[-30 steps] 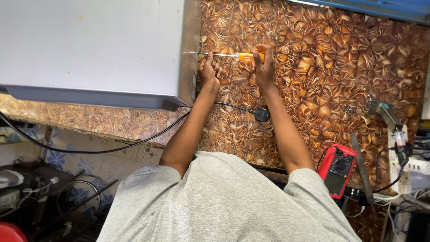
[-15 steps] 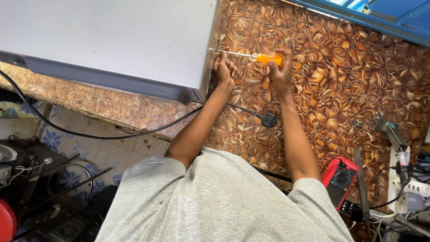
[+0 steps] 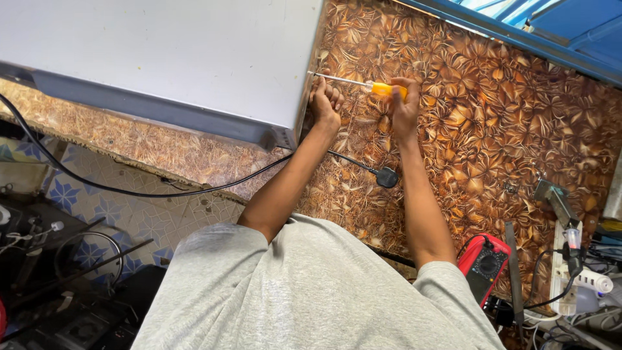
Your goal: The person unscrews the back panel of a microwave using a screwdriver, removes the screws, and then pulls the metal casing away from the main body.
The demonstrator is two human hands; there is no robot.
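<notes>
The screwdriver (image 3: 363, 84), with its orange handle and thin metal shaft, lies almost level at about 12 o'clock in the view, its tip meeting the edge of the big white and grey appliance (image 3: 162, 65). The right hand (image 3: 403, 107) wraps its fingers tight around the handle. The left hand (image 3: 324, 104) sits at 9 o'clock from it, fingers curled together against the appliance's edge just under the shaft. Both rest over the brown flower-patterned counter (image 3: 492, 129). A black cord (image 3: 129, 191) runs from the appliance to a plug (image 3: 387, 176) at 6 o'clock from the hands. A red meter (image 3: 484, 266) lies at 5 o'clock, near the right elbow.
</notes>
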